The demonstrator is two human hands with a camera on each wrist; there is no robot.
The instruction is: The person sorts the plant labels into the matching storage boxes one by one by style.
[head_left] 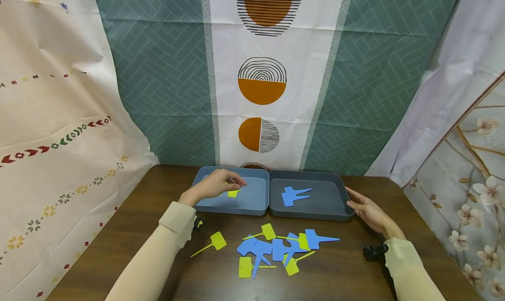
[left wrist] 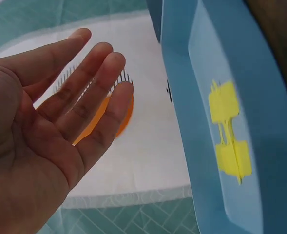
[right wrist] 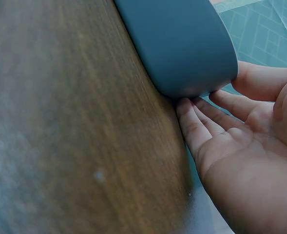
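Observation:
My left hand (head_left: 218, 186) hovers over the light blue tray (head_left: 236, 211), its fingers loosely bent and holding nothing, as the left wrist view also shows. Yellow T-shaped plant labels (left wrist: 223, 103) lie in that tray, partly hidden by the hand in the head view. At the right end of the dark grey tray (head_left: 307, 213), my right hand (head_left: 371, 213) touches the outer wall with extended fingers. In the right wrist view its thumb (right wrist: 262, 80) is against the wall and the other fingertips are near the base. Blue plant labels (head_left: 290, 196) lie inside the grey tray.
The trays stand side by side at the back of the brown wooden table (head_left: 221, 283). In front lies a loose, overlapping pile of blue labels (head_left: 262, 247) and yellow labels (head_left: 245, 267). One yellow label (head_left: 218, 240) lies apart on the left. Patterned curtains (head_left: 169, 73) hang behind.

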